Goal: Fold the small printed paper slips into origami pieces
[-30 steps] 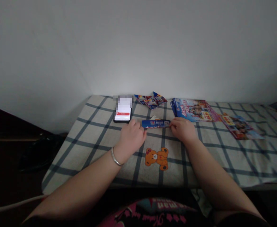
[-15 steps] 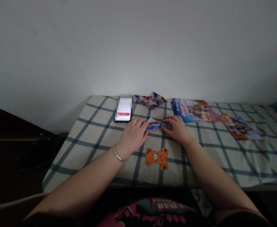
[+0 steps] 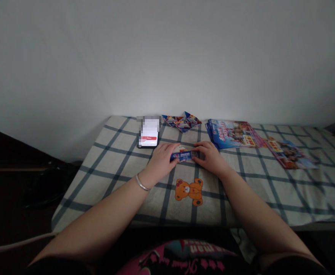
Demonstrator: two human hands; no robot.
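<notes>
Between my two hands is a folded paper leaflet [image 3: 186,155], a narrow blue strip with white print and a QR code at its right end. My left hand [image 3: 163,157] grips its left end, thumb in front and fingers behind. Its right end is pinched by my right hand [image 3: 210,157]. Part of the paper is hidden under the fingers. Beyond the hands lie folded paper triangles [image 3: 183,122], blue and red. A phone [image 3: 149,131] with a lit screen lies left of them.
A stack of colourful leaflets [image 3: 232,133] lies to the right, with another leaflet [image 3: 292,153] farther right. A checked cloth [image 3: 113,160] with a printed bear [image 3: 189,191] covers the table. A white wall [image 3: 167,57] rises behind it. Below left is a dark bag [image 3: 49,183].
The folded leaflet has shifted slightly toward me and its front face shows more. My right hand has moved a little left along with it; the other things stay where they were.
</notes>
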